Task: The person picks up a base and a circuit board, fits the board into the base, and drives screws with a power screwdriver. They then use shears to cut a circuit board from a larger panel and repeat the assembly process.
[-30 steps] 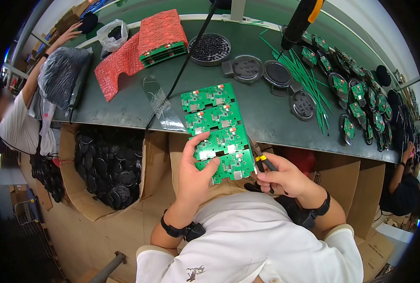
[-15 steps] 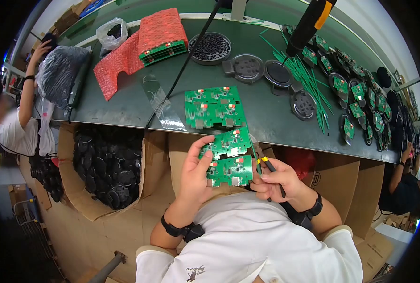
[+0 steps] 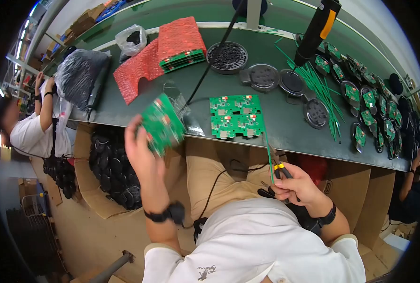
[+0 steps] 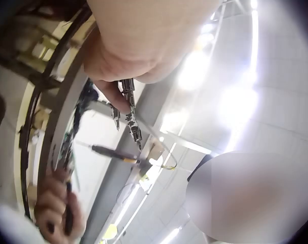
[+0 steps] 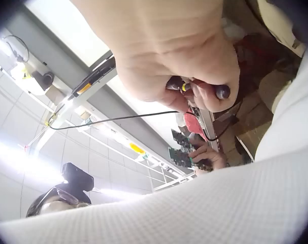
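In the head view my left hand [image 3: 143, 148] grips a green circuit board piece [image 3: 163, 123], blurred and tilted, in front of the table's left part. The left wrist view shows boards [image 4: 132, 116] edge-on between the fingers. My right hand [image 3: 295, 185] holds cutting pliers [image 3: 281, 170] with black and yellow handles, jaws pointing toward the table. Alongside them a thin green strip [image 3: 269, 153] runs from the right fingers up to the corner of another circuit board panel [image 3: 237, 126], which appears flat at the table's front edge.
Stacked boards in red bubble wrap [image 3: 181, 40] stand at the back, near a round dish of small black parts [image 3: 227, 57]. Black round housings [image 3: 262, 77], green strips [image 3: 321, 87] and a hanging screwdriver [image 3: 317, 33] are to the right. A carton of black parts [image 3: 88, 195] sits below left.
The large board panel has come apart in two. My left hand has carried the lower piece away to the left, while the upper piece stays by the table edge. The right hand still holds the pliers.
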`<state>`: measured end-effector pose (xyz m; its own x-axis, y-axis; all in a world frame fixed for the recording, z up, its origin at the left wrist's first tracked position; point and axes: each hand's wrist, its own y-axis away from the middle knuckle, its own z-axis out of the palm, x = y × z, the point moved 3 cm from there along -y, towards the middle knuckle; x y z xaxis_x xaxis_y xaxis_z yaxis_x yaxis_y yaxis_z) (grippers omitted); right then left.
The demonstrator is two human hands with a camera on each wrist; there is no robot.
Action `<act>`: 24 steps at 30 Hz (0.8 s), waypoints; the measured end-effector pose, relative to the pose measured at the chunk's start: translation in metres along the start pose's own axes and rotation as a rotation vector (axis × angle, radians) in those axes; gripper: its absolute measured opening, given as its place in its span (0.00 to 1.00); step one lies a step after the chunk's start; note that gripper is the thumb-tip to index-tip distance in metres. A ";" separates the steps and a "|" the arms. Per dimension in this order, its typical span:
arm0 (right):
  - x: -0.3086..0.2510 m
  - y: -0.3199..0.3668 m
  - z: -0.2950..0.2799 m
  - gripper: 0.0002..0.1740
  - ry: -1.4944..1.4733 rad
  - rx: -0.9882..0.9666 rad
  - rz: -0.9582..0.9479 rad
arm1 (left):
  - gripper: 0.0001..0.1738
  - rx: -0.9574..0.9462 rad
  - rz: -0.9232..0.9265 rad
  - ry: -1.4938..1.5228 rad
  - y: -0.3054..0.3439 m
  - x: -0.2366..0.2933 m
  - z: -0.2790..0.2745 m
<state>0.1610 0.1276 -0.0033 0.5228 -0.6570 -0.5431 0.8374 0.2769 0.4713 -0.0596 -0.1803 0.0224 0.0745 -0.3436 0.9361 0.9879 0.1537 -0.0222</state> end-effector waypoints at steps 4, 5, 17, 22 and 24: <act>-0.001 -0.001 -0.001 0.13 0.044 -0.012 0.004 | 0.16 0.024 0.204 -0.331 -0.107 -0.025 -0.016; -0.002 -0.001 -0.001 0.13 0.042 -0.008 0.001 | 0.16 -0.011 0.376 -0.596 -0.115 -0.025 -0.008; -0.009 0.017 0.010 0.13 0.074 -0.019 0.077 | 0.31 -0.755 -0.098 -0.934 0.066 0.001 0.071; -0.008 0.025 0.004 0.14 0.087 -0.074 0.143 | 0.26 -0.525 -0.335 -0.107 0.074 -0.050 0.070; -0.006 0.024 0.000 0.15 0.123 -0.077 0.146 | 0.24 -0.499 -0.358 -0.109 0.081 -0.052 0.069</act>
<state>0.1780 0.1377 0.0111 0.6514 -0.5166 -0.5558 0.7583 0.4189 0.4994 0.0070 -0.0863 -0.0044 -0.2610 -0.1932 0.9458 0.8957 -0.4137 0.1627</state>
